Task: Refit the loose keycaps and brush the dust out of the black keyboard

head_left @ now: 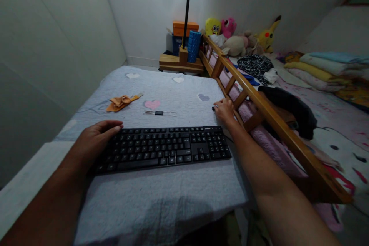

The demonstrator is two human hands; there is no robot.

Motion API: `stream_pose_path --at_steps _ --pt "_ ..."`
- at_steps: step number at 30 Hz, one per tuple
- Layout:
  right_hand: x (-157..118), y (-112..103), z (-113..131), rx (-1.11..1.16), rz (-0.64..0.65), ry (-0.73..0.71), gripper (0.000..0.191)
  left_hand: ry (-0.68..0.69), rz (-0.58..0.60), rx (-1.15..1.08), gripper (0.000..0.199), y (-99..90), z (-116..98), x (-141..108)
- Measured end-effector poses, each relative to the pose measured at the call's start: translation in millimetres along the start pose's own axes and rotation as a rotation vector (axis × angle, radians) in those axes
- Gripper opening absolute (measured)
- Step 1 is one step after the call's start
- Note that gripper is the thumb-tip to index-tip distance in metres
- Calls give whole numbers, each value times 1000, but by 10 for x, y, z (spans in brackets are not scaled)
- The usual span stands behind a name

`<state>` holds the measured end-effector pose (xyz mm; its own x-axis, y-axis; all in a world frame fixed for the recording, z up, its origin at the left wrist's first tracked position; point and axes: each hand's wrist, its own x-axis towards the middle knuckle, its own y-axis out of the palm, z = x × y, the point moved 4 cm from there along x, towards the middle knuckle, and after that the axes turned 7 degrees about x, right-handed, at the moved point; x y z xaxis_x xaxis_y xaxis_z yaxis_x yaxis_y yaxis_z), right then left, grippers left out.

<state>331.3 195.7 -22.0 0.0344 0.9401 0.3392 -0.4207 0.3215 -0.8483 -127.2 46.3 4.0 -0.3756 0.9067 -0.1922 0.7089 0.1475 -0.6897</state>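
A black keyboard [164, 148] lies on the cloth-covered table in front of me. My left hand [99, 136] is closed around its left end, the thumb along the top edge. Beyond the keyboard's far right corner, my right hand [225, 109] pinches a small black piece [213, 108] that looks like the end of a cable. A stretch of dark cable [228, 137] shows between the keyboard and my right forearm. Behind the keyboard rests a wire keycap puller [158, 113] with a black middle. An orange cloth [119, 102] and a small brush [136, 97] lie farther left.
A wooden bed rail [250, 86] runs along the table's right side, close to my right arm. Past it, the bed holds dark clothes [291, 107], folded bedding [331, 65] and soft toys [236, 44]. A black pole [188, 7] and blue roller [194, 46] stand at the back.
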Motion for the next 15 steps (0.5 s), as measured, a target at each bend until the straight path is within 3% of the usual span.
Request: stream_pose_path --at_steps 8,15 --pt "2 18 90 -62 73 -25 14 -37 24 -10 52 8 -3 -15" --pt "-72 -222 251 20 57 -24 12 -13 15 -5 51 11 7 12"
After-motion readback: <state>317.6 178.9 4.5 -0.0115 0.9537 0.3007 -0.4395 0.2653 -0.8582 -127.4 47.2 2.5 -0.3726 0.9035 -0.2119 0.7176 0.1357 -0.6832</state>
